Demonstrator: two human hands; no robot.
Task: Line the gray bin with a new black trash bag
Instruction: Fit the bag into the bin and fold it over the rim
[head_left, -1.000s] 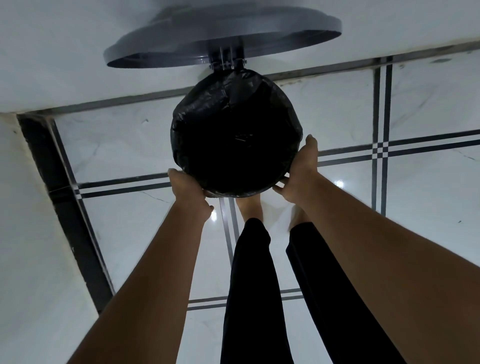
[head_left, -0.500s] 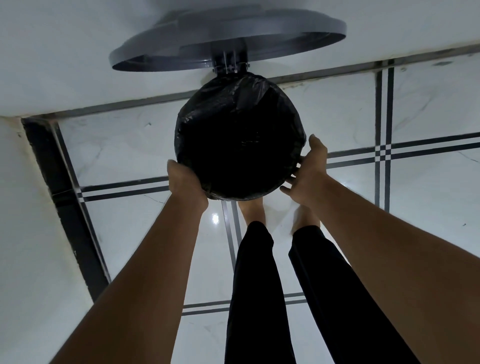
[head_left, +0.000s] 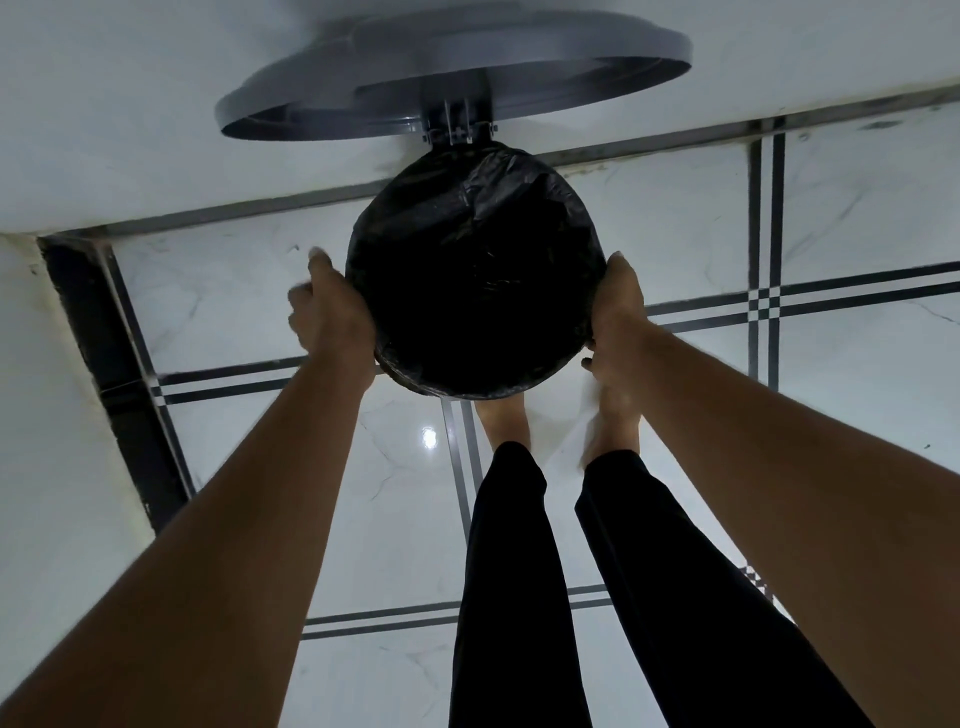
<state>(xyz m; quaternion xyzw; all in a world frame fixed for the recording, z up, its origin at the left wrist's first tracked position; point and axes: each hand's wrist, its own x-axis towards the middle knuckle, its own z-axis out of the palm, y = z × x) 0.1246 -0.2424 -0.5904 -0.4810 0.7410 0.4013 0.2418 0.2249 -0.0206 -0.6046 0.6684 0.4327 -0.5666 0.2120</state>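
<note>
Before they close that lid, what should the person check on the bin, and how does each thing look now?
1. Black bag covers the whole bin mouth: ok.
2. Bag folded over the rim on the left hand side: ok.
3. Folded over on the right hand side: ok.
4. Gray lid raised, off the bag: ok.
5. Bag pushed down to the bin's bottom: cannot tell, interior is dark.
6. Bag free of the hinge: cannot tell.

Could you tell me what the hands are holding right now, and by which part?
Both hands, left and right, press on opposite sides of the bin's rim, over the black trash bag stretched across it; whether the fingers actually grip is unclear.
</note>
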